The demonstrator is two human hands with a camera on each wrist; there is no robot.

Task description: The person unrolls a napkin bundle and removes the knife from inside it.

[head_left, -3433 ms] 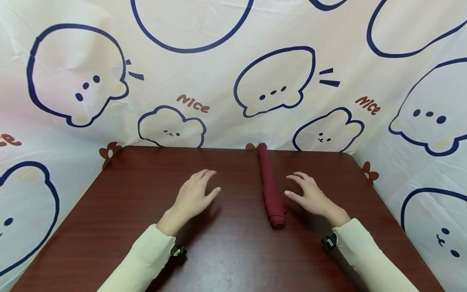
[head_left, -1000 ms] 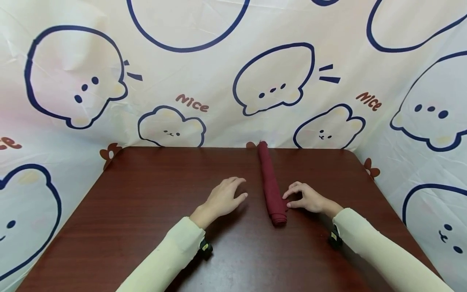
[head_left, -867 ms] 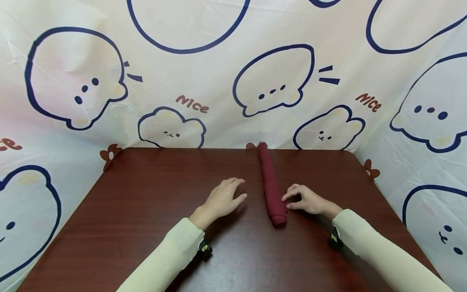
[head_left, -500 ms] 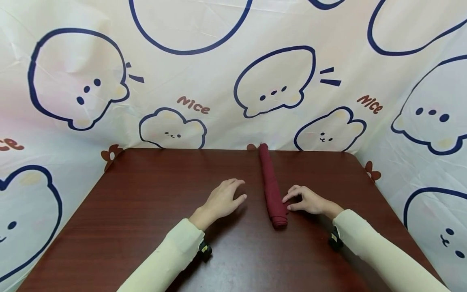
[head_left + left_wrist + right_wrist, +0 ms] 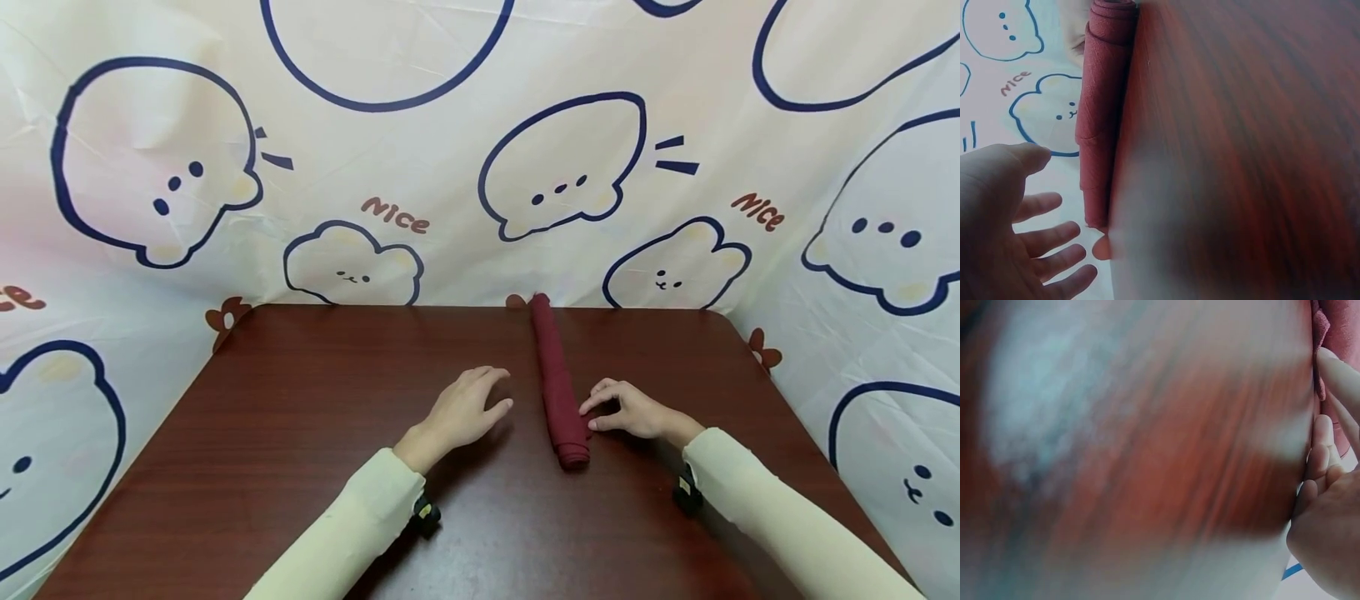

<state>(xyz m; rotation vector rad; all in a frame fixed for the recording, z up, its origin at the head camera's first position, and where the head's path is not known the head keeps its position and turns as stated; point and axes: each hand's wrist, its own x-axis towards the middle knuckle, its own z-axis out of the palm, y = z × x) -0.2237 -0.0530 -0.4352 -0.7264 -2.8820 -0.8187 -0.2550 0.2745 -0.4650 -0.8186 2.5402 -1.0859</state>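
A dark red rolled cloth (image 5: 555, 375) lies lengthwise on the table, its far end at the back edge. At the roll's right side, near its front end, my right hand (image 5: 633, 412) pinches the loose edge between thumb and fingers. The right wrist view shows a digit of the right hand (image 5: 1329, 512) against a fold of the cloth (image 5: 1320, 328). My left hand (image 5: 457, 410) hovers left of the roll, thumb and fingers apart, touching nothing. In the left wrist view, the left hand (image 5: 997, 212) has spread fingers beside the rolled cloth (image 5: 1104, 94).
The brown wood-grain table (image 5: 322, 358) has rounded back corners. A pale hanging sheet (image 5: 450, 167) with blue cartoon outlines surrounds it at the back and sides. Black devices (image 5: 426, 515) sit on both wrists.
Since the oldest frame, my left hand has moved right toward the roll, and my right hand has closed in on its loose edge. Over the last second both hands stay almost still.
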